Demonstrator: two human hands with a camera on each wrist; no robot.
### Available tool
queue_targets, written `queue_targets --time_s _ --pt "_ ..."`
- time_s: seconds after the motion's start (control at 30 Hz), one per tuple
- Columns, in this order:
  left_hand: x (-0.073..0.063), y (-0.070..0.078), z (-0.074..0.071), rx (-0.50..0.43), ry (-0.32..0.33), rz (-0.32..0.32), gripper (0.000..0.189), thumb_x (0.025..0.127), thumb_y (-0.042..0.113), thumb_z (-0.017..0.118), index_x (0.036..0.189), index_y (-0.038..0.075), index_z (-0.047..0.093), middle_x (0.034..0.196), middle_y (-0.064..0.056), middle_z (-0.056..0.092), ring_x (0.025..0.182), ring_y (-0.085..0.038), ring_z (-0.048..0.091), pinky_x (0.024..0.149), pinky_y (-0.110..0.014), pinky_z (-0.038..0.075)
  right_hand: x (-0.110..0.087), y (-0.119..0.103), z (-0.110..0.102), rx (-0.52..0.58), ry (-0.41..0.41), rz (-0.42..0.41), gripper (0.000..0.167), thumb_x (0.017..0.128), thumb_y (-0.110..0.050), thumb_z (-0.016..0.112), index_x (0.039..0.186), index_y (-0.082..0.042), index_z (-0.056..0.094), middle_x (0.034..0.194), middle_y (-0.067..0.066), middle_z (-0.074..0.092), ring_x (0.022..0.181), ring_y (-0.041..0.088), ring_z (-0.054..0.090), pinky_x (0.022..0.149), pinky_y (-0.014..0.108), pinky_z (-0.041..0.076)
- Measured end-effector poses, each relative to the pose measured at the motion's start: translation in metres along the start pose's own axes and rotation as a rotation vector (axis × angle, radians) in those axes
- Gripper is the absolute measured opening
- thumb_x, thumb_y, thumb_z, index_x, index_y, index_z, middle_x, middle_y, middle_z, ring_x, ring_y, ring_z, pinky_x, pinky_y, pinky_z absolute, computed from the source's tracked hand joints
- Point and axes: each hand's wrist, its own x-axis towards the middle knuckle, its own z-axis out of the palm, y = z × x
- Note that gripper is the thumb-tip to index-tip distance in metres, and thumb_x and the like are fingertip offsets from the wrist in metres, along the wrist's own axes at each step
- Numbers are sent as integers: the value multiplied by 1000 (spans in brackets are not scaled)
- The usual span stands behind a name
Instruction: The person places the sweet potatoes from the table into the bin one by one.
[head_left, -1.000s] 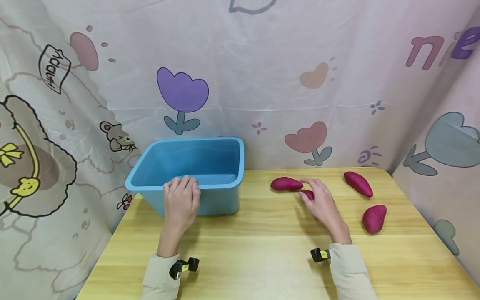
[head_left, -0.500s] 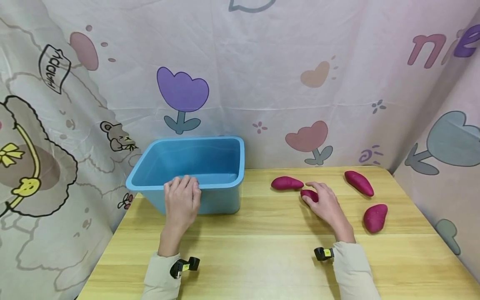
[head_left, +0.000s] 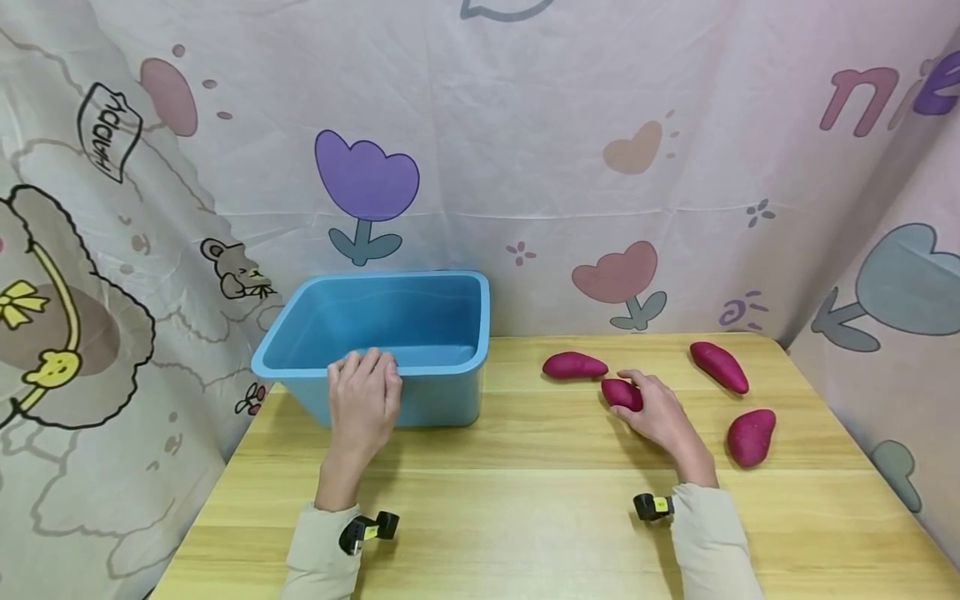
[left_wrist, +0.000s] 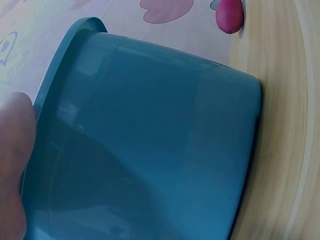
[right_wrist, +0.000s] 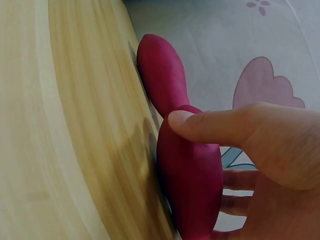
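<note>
My left hand (head_left: 363, 400) grips the front rim of a blue plastic tub (head_left: 442, 400), its fingers curled over the edge; the tub's tall side fills the left wrist view. On the right, my right hand (head_left: 660, 412) holds a purple-red sweet potato (head_left: 621, 394) between thumb and fingers, low over the tabletop. The right wrist view shows the thumb (right_wrist: 200, 125) lying across this sweet potato's upper end, with several fingers on its far side. Just behind and to the left lies another sweet potato (head_left: 573, 366), overlapped by the held one in the right wrist view.
Two more sweet potatoes lie to the right, a long one (head_left: 718, 367) near the back edge and a plump one (head_left: 750, 437) closer in. A patterned cloth (head_left: 517, 158) hangs behind the wooden table (head_left: 517, 517) and along both sides.
My right hand has drawn slightly back and to the right, and more of the sweet potato in its fingers now shows. My left hand has stayed on the tub's rim.
</note>
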Motion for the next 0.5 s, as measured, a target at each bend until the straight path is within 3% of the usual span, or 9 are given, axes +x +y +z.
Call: queue_targets --time_s 0.5 --pt "1 1 0 -10 25 17 33 106 20 35 81 7 53 80 -11 56 77 -38 50 81 -57 36 0 2 1 22 -34 10 60 85 -2 78 140 2 53 129 34 59 114 50 58 96 64 45"
